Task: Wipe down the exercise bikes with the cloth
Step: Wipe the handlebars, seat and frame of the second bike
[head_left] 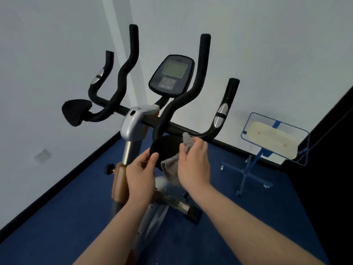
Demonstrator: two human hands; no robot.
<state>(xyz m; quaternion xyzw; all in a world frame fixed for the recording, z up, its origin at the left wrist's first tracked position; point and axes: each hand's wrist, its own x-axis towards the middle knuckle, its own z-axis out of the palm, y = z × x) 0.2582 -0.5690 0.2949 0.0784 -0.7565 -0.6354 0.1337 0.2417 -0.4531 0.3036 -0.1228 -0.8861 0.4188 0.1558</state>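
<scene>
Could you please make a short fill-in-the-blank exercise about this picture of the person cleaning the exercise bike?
1. The right hand grips a grey ____.
2. The left hand holds the edge of the round black ____ under the handlebars.
3. The console has a screen of a pale ____ colour.
4. The floor around the exercise bike is dark ____.

Missing words: cloth; pad; green; blue
</scene>
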